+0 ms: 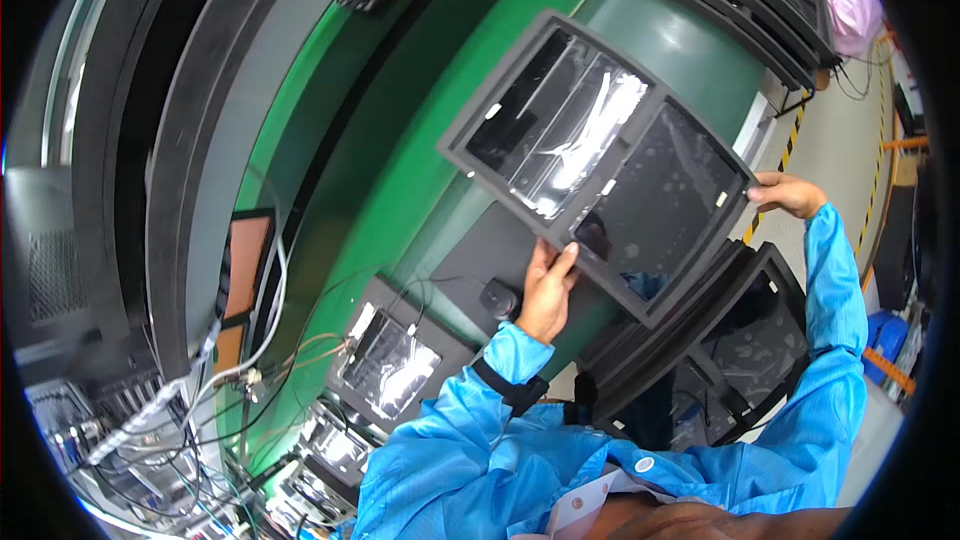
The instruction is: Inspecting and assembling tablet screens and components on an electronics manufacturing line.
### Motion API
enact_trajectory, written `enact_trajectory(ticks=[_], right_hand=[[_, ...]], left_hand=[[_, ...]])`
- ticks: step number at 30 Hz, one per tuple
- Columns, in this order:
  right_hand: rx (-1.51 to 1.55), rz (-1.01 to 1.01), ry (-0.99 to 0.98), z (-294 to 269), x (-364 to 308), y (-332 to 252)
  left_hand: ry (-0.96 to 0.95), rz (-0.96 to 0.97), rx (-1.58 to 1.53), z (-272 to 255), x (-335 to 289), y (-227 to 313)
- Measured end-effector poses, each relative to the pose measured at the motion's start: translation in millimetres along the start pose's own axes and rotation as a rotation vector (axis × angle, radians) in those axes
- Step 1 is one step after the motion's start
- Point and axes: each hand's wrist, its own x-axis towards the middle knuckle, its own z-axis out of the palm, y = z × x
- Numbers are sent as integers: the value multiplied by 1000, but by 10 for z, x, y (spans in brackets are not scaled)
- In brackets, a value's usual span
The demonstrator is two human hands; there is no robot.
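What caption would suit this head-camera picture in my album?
Left hand and right hand hold a dark two-panel tray at its edges, a green work surface behind it.

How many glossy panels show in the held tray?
2 in the black tray: a shiny panel at upper left, a spotted panel at lower right. Others could be hidden underneath.

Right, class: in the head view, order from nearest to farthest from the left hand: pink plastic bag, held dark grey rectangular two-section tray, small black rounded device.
1. Dark grey tray: gripped by the left hand.
2. Black device: just left of the hand.
3. Pink bag: far off, upper right.
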Motion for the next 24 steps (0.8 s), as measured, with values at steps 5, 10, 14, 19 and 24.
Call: enact_trajectory(ticks=[5, 10, 14, 19, 24], right_hand=[[-38, -305, 287, 151, 429, -285], [-497, -315, 734, 579, 490, -682], [-327, -610, 1051, 1240, -97, -927], [-488, -673, 849, 3136, -851, -505], [-314, -557, 833, 4296, -1620, 283]], left_hand=[[80, -104, 26, 187, -80, -56], [-32, -27, 80, -175, -308, -95], [-246, -154, 90, -893, -1162, -304], [-207, -262, 260, -1965, -2101, -637], [-92, -298, 260, -2696, -2566, -593]])
